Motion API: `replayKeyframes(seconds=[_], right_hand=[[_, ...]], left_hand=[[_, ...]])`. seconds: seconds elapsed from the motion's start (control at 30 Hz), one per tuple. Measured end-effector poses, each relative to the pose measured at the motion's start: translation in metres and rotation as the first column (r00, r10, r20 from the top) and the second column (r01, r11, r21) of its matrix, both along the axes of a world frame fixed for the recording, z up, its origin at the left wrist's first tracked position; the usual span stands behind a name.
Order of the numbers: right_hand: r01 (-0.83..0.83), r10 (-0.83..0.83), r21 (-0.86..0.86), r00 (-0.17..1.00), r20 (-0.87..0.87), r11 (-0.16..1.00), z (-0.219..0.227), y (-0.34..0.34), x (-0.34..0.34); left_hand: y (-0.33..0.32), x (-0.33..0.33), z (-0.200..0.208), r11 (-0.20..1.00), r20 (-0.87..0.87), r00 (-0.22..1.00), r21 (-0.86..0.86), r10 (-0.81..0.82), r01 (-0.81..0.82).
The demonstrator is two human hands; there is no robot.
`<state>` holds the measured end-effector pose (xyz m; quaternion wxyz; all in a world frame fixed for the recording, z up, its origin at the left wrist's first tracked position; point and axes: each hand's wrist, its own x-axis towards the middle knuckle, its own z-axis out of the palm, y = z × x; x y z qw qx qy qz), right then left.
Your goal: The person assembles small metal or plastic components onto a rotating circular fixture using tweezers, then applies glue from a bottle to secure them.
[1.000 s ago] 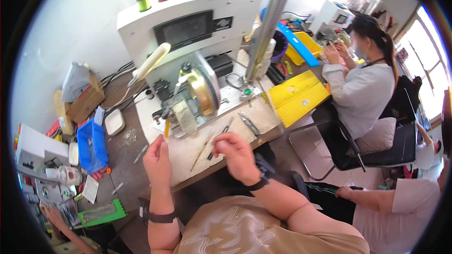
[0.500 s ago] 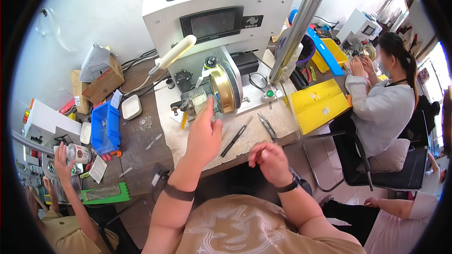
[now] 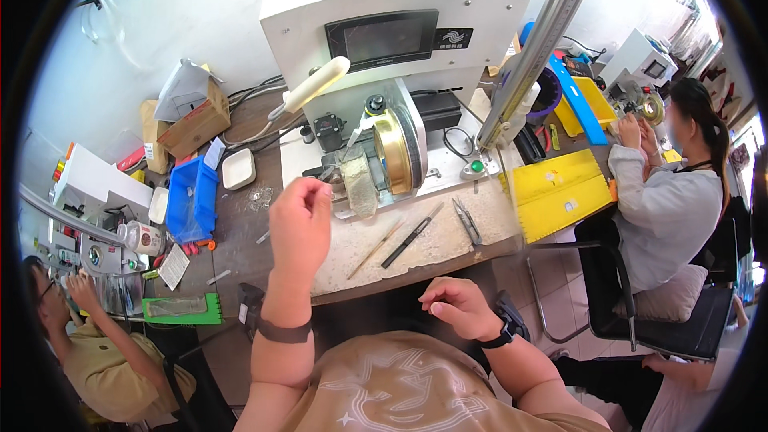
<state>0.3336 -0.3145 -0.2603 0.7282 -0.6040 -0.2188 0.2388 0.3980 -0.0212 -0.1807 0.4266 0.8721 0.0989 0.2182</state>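
Note:
My left hand (image 3: pixel 302 228) is at the lower left of the winding machine (image 3: pixel 472 24), its fingers curled together beside a small metal fitting. What the fingertips hold, if anything, is hidden. Just right of them hangs a pale, rough cloth-like pad (image 3: pixel 358 188), next to the gold wheel (image 3: pixel 392 152). My right hand (image 3: pixel 462 308) hovers in front of the table edge with thumb and fingers drawn together; I cannot make out anything between them. On the stained paper sheet lie a thin wooden stick (image 3: pixel 374 250), a black-handled pen-like tool (image 3: pixel 410 238) and thread snips (image 3: pixel 466 222).
A white-handled lever (image 3: pixel 316 86) juts over the machine's front. Left stand a blue bin (image 3: pixel 192 200) and a white dish (image 3: pixel 238 170). Right are a metal post (image 3: pixel 536 52) and a yellow corrugated sheet (image 3: pixel 560 192). People sit on both sides, one at another machine (image 3: pixel 640 60).
My left hand has drawn back leftward from the pad, and its extended finger has curled in. The stick and pad now show. My right hand has lowered slightly; the view has shifted.

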Motion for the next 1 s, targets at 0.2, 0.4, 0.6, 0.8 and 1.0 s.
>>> replayKeyframes(seconds=[0.2,0.4,0.6,0.8,1.0], right_hand=[[0.007,-0.008,0.011,0.999,0.036,1.0,0.004,0.003,0.002],[0.002,-0.002,0.006,0.999,0.038,1.0,0.003,0.007,0.001],[0.025,-0.026,0.019,0.999,0.031,0.999,-0.001,0.009,0.001],[0.027,-0.028,0.012,0.999,0.024,1.0,0.001,0.011,-0.002],[0.029,-0.03,0.046,1.0,0.006,0.999,0.0,0.015,-0.002]], left_hand=[[0.024,0.0,0.014,0.995,0.06,0.998,0.095,0.03,-0.036],[0.029,-0.001,0.028,0.978,0.153,0.988,0.207,-0.034,0.002],[0.034,-0.008,0.029,1.0,-0.033,0.999,0.009,0.004,-0.004],[0.046,0.004,0.012,0.999,-0.011,1.0,0.035,0.005,-0.005],[0.051,0.007,0.008,0.999,-0.079,0.997,-0.028,0.024,-0.026]])
